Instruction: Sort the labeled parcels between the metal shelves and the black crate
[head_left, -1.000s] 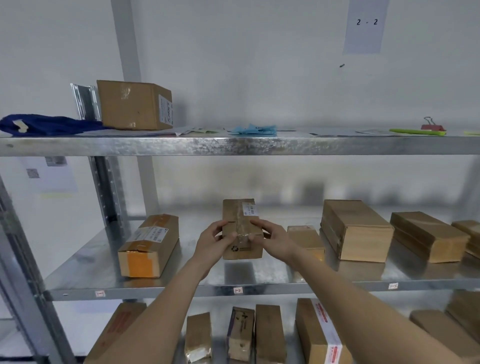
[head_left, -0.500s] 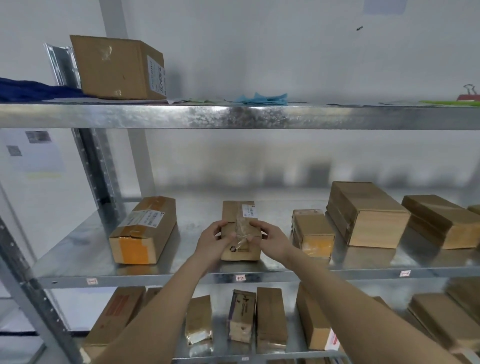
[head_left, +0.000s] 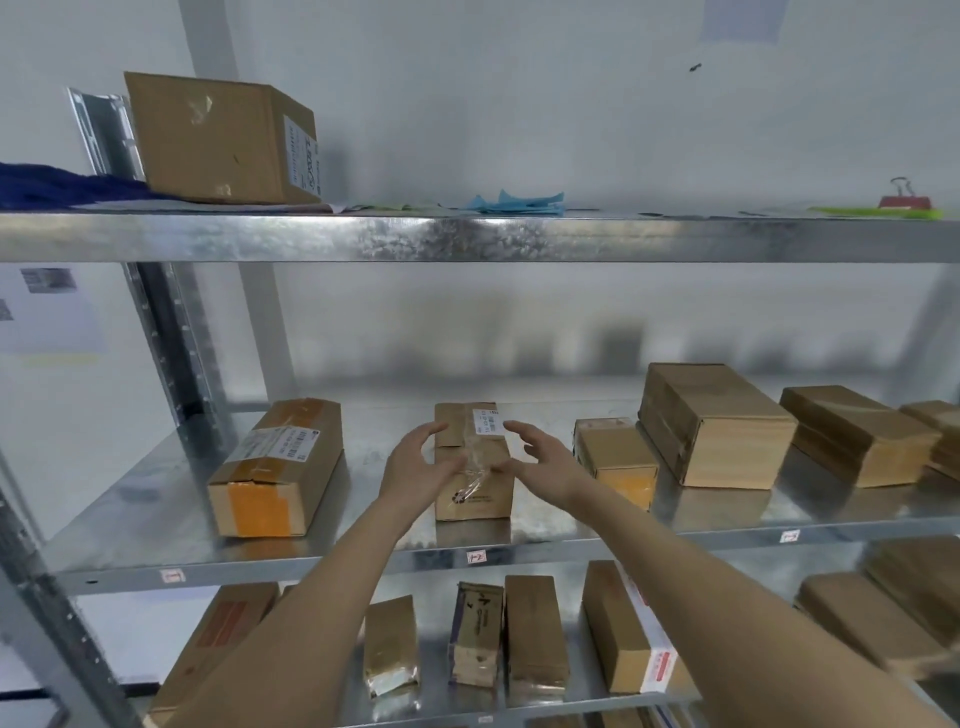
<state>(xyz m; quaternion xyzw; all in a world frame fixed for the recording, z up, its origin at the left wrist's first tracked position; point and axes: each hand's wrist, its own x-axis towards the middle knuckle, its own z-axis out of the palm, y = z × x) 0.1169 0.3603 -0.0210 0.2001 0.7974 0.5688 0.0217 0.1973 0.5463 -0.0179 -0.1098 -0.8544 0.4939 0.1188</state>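
Note:
A small brown parcel (head_left: 475, 499) with a white label on top lies on the middle metal shelf (head_left: 363, 540), near its front edge. My left hand (head_left: 418, 465) hovers at the parcel's left side with fingers spread, and my right hand (head_left: 540, 460) hovers at its right side, also open. Neither hand grips the parcel. The black crate is out of view.
On the same shelf lie an orange-taped parcel (head_left: 275, 467) to the left and several brown parcels (head_left: 711, 423) to the right. A larger box (head_left: 221, 137) sits on the top shelf (head_left: 467, 236). More parcels (head_left: 535, 634) fill the lower shelf.
Both hands held the small parcel and set it down on the middle shelf; now they have let go and opened. The camera has tilted slightly.

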